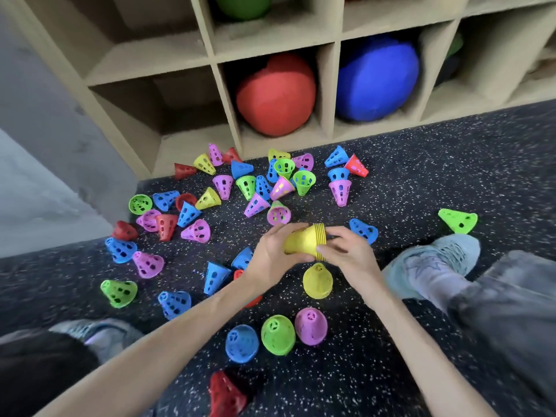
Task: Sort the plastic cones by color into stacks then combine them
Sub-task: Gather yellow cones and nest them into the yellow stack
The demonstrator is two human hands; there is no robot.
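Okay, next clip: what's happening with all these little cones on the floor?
A person is sorting cones by color. Both hands, left hand and right hand, grip a nested yellow stack held sideways. Upright yellow, blue, green and pink stacks stand nearby; many loose cones lie scattered by the shelf.

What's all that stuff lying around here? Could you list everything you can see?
yellow stack: one nested stack, yellow, held sideways in both hands
upright cones near the person: yellow, purple, green, blue, red, each on the floor
loose cones: dozens, blue, purple, green, red, yellow, scattered on the floor before the shelf
floor: dark, speckled
cubby shelf: one, beige wood, at the back
soft balls: red, blue, green, in the cubbies
shoes: left, right, pale
left hand: grips the stack's narrow end
right hand: holds its rims
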